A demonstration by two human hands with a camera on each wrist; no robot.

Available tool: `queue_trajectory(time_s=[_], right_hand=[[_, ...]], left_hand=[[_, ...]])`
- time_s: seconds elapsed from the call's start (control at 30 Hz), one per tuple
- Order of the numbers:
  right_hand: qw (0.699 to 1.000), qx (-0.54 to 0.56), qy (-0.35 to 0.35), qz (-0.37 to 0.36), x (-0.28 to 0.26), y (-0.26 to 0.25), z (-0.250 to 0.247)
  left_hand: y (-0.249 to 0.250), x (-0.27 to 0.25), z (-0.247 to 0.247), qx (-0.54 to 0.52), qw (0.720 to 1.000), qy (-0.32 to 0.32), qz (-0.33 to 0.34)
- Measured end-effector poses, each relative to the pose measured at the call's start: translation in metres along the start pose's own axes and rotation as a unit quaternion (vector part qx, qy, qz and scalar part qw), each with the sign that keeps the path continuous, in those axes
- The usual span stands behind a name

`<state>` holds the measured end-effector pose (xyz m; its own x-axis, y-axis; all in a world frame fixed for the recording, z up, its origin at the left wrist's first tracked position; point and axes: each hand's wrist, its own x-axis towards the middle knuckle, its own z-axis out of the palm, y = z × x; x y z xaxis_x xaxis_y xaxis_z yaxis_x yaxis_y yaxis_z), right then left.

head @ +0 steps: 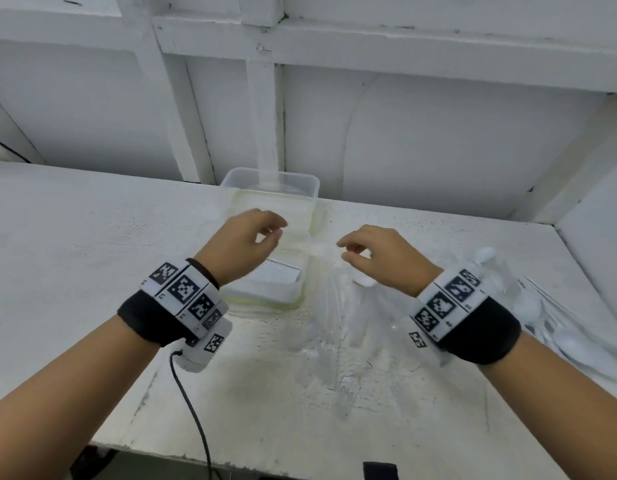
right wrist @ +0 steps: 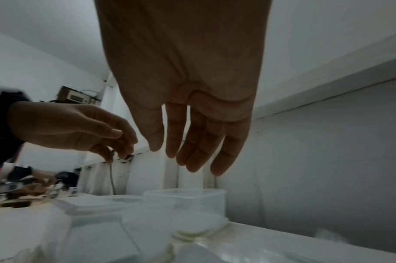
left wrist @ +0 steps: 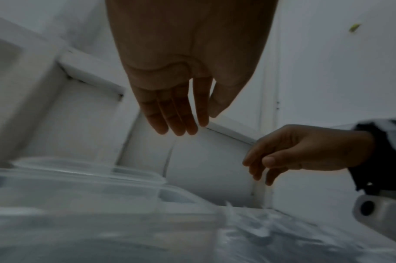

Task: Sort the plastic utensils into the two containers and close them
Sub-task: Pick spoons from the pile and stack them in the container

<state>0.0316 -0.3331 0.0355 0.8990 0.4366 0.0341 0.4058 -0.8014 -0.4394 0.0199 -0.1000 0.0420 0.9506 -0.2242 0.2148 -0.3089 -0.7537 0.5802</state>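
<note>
We hold both hands above the worktop [head: 92, 237], empty, fingers loosely curled. Our left hand [head: 243, 242] hovers over the near clear container [head: 265, 285]; a second container [head: 270, 183] stands just behind it. Our right hand [head: 383, 256] hovers above the clear utensils [head: 334, 327]; white spoons [head: 528, 306] lie further right.

A white-painted desk [head: 92, 237] with a rough, scuffed and stained top fills the foreground. Behind it rises a white panelled wall [head: 421, 140] crossed by upright posts [head: 264, 109] and a horizontal beam [head: 369, 46], all chipped in places. A white side panel [head: 598, 202] closes the right. The light is even and soft. A black cable [head: 189, 393] hangs over the desk's front edge.
</note>
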Motion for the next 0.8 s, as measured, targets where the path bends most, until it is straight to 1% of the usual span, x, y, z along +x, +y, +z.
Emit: queue_trajectory(time_s=[0.13,0.23,0.33,0.4,0.5,0.57,0.6,0.67,0.73,0.77,0.8], right_hand=[[0.996,0.010,0.028,0.079,-0.056,0.040,-0.015],[0.990,0.022,0.043,0.135,-0.098,0.068,-0.018],[0.981,0.023,0.037,0.186,-0.132,0.088,-0.017],[0.976,0.023,0.034,0.212,-0.148,0.097,-0.016],[0.972,0.032,0.046,0.226,-0.162,0.106,-0.014],[0.971,0.042,0.055,0.227,-0.166,0.109,-0.011],[0.971,0.045,0.057,0.228,-0.168,0.109,-0.010],[0.970,0.050,0.059,0.231,-0.168,0.110,-0.009],[0.969,0.057,0.060,0.231,-0.167,0.110,-0.009],[0.970,0.061,0.061,0.228,-0.166,0.110,-0.009],[0.970,0.064,0.062,0.225,-0.165,0.109,-0.009]], left_hand=[[0.044,0.006,0.051,-0.015,0.992,-0.106,0.062],[0.069,0.007,0.091,0.018,0.977,-0.191,0.091],[0.089,0.008,0.123,0.041,0.961,-0.252,0.105],[0.099,0.011,0.140,0.065,0.958,-0.258,0.111],[0.106,0.020,0.152,0.144,0.965,-0.194,0.105],[0.104,0.027,0.154,0.219,0.958,-0.171,0.067],[0.100,0.030,0.153,0.257,0.950,-0.176,0.041],[0.092,0.035,0.151,0.312,0.927,-0.208,-0.012],[0.086,0.037,0.149,0.332,0.910,-0.246,-0.041],[0.083,0.038,0.149,0.326,0.909,-0.256,-0.043],[0.081,0.039,0.148,0.308,0.915,-0.259,-0.043]])
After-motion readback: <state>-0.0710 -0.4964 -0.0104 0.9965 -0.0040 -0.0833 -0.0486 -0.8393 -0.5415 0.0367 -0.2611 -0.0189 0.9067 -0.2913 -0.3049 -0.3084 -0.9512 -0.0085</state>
